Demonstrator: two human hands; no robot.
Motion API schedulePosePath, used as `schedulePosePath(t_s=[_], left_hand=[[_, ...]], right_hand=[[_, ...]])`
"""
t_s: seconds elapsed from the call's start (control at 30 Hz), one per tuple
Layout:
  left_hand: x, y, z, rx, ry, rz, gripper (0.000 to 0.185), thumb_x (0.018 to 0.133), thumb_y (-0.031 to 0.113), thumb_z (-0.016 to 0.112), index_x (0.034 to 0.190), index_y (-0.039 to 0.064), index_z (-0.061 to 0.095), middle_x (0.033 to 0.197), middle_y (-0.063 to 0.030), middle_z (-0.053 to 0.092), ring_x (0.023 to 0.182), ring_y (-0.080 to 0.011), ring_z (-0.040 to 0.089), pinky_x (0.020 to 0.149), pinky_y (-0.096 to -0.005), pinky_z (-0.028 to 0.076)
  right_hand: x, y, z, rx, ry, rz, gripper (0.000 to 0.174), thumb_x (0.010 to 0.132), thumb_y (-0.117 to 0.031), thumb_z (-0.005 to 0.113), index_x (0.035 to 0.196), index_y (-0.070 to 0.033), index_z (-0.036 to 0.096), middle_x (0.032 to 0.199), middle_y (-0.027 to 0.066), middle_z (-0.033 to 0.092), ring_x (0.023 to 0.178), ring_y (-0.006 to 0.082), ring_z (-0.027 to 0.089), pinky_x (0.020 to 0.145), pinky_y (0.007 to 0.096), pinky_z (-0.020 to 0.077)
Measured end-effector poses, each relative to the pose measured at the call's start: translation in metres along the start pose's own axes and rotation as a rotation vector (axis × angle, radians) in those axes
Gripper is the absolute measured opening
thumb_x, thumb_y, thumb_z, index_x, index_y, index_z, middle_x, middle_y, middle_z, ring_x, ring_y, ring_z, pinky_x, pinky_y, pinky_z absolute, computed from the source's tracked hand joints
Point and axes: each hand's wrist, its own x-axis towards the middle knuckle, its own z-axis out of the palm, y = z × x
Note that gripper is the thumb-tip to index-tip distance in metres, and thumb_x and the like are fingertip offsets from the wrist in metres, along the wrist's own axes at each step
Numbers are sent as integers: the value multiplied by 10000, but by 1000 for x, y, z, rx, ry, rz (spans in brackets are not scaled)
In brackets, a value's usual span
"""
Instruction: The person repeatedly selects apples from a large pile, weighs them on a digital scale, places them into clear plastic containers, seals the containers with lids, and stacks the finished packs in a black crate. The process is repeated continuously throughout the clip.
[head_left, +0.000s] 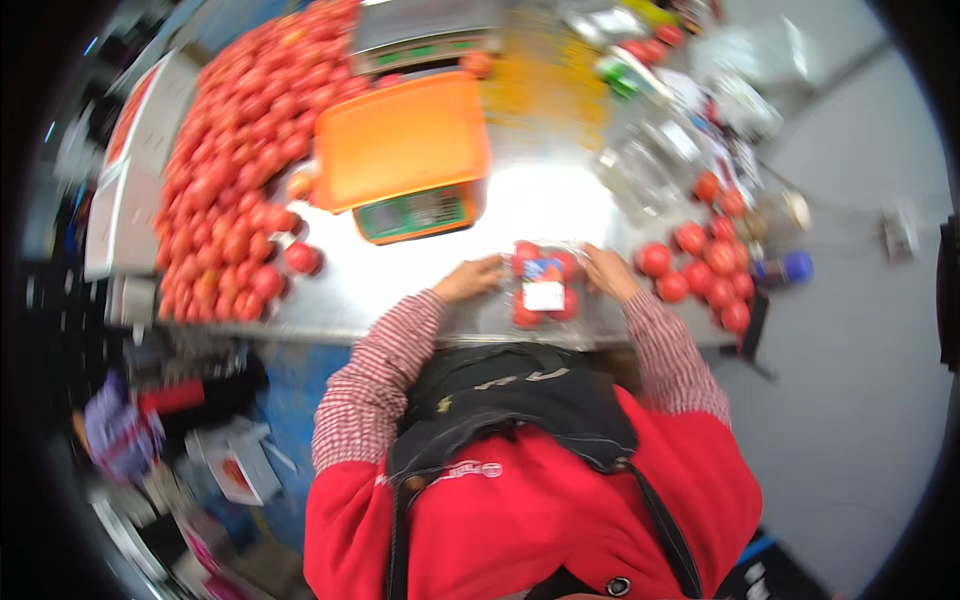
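A clear plastic pack of red tomatoes (529, 317) lies at the near edge of the metal table, directly before me. Its front bears a blue and orange label (542, 270) and a white sticker (544, 296) with writing. My left hand (471, 279) has its fingers at the pack's left edge. On the other side, my right hand (609, 271) grips the clear plastic near the upper right corner. Motion blur softens the fingertips. Behind the pack, to the left, stands a weighing scale with an orange pan (405, 142) and a green panel (409, 214).
A large heap of loose tomatoes (240, 157) covers the table's left side. Several more tomatoes (697, 276) sit right of my hand. Clear plastic containers (649, 169) lie behind them. A second scale (427, 34) stands at the back. White boxes (124, 217) are stacked at left.
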Motion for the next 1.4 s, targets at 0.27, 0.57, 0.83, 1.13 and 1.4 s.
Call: schedulePosePath(t_s=[0.27, 0.57, 0.83, 1.13, 1.4], left_hand=[[-59, -9, 51, -818, 412, 359, 765, 893, 344, 549, 1447, 124, 71, 1410, -179, 261, 1270, -258, 326, 1042, -345, 301], [-200, -120, 44, -2008, 783, 769, 464, 861, 347, 601, 1180, 25, 496, 1103, -131, 600, 946, -210, 617, 842, -362, 511], [-365, -343, 164, -1706, 2175, 396, 426, 826, 162, 647, 1191, 33, 471, 1126, -105, 558, 916, -184, 600, 784, -301, 506], [-415, -585, 317, -1732, 2148, -542, 572, 741, 129, 735, 1204, -9, 429, 1012, -117, 593, 832, -175, 608, 697, -297, 521], [-271, -699, 358, -1218, 1645, -1176, 581, 907, 347, 500, 1336, -7, 335, 1218, -212, 496, 1165, -315, 454, 991, -358, 346]], right_hand=[[0, -82, 42, 483, -40, 1, 454, 970, -292, 346, 1358, -56, 334, 855, 46, 543, 629, 98, 504, 562, 227, 459], [33, -270, 118, 335, -528, -477, 449, 975, -292, 366, 1320, -5, 345, 673, 83, 584, 566, 123, 570, 521, 240, 474], [57, -322, 196, -962, -327, -631, 413, 880, -424, 520, 883, -11, 524, 780, 198, 581, 690, 372, 570, 621, 437, 444], [63, -343, 226, -1468, -456, -461, 442, 907, -401, 436, 825, 0, 600, 743, 258, 607, 724, 417, 593, 651, 500, 448], [80, -335, 198, -1597, -398, -105, 395, 858, -451, 455, 1039, -132, 601, 859, 207, 633, 830, 431, 587, 730, 509, 445]])
